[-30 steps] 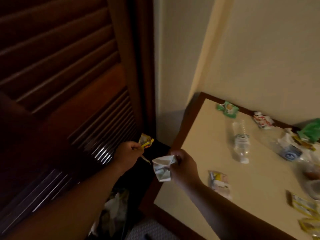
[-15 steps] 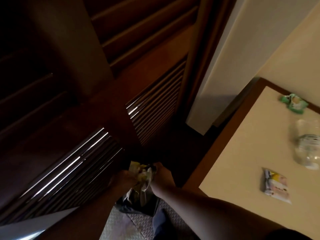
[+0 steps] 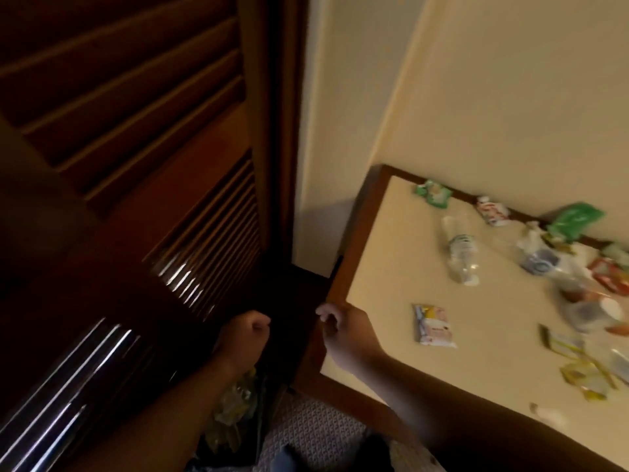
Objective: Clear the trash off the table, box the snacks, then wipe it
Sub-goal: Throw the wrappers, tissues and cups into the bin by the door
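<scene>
Both hands have let go of their trash. A second ago the left hand (image 3: pixel 245 338) pinched a yellow wrapper and the right hand (image 3: pixel 343 332) held a crumpled white paper; half a second ago both were pushed down low over the bin. Now they have come back up, and neither holds anything that can be seen. The left hand is curled into an empty fist in front of the louvred door (image 3: pixel 136 199). The right hand hovers at the left edge of the surface (image 3: pixel 391 267), near its near corner. Its fingers are bent but blurred, so I cannot tell whether they are closed or loose.

Pale yellowish wrappers (image 3: pixel 235 407) lie in the dark bin under the left forearm.

On the surface a snack packet (image 3: pixel 434 325) lies near the left edge, a clear bottle (image 3: pixel 461 253) lies on its side further in, and a green-and-white packet (image 3: pixel 434 194) sits by the far left corner.
</scene>
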The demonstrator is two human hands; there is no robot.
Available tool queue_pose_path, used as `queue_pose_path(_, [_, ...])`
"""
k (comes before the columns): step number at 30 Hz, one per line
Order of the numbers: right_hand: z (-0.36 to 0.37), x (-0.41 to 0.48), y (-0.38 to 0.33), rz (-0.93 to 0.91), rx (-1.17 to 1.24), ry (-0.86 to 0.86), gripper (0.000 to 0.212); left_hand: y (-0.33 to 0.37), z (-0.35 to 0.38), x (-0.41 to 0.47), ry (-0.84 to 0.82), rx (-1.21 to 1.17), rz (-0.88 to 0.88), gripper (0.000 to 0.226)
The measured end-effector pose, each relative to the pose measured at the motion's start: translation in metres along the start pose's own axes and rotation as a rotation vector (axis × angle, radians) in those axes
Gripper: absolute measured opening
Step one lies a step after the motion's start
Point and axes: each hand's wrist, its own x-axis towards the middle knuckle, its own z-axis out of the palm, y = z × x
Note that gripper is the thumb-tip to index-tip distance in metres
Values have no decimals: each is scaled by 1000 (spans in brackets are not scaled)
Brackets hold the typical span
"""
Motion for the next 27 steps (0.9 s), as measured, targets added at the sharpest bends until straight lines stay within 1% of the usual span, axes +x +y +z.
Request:
queue_pose_path(3, [-56,-10,53,91,-99,220,31,63,30,3,-123,10,110,20])
queue_pose_path(5, [-85,-20,88,224,-208,281,26,102,54,1,-171,15,185,18])
queue_pose_path(6, [-95,-26,103,298,-263,282,29,118,70,1,-196,29,214,17])
queue_pose_path(8, [-106,-33,125,403,-358,235,50,147,96,0,-221,36,242,16])
queue_pose_path(9, [-109,-35,136,456,-366,216,60,160,111,0,-237,51,260,15])
queue_pose_path(10, [-112,-38,148,502,-345,204,66,173,129,1,-252,67,282,16])
queue_pose_path(12, [-111,-38,162,540,-284,180,60,191,153,3,-262,93,308,19])
queue_pose_path(14, [-111,-40,173,546,-210,175,51,207,171,5,-253,152,340,20])
queue_pose_path(15, [-114,-44,184,543,-177,176,49,216,183,4,-251,190,361,20])
queue_pose_path(18, [-140,-60,216,507,-135,200,49,245,221,2,-236,239,388,22])
queue_pose_path(20, [-164,-72,235,451,-131,240,50,262,242,0,-200,246,380,22])
queue_pose_path(22, [-199,-93,266,385,-86,344,54,288,280,-7,-179,273,411,19])
queue_pose_path(23, [-215,-103,279,354,-48,424,54,301,296,-12,-176,283,436,19])
queue_pose_path(25, [-253,-124,313,312,20,610,49,331,336,-26,-220,293,495,20])
queue_pose_path(27, [-290,-145,352,303,30,770,40,359,379,-41,-302,316,559,20])
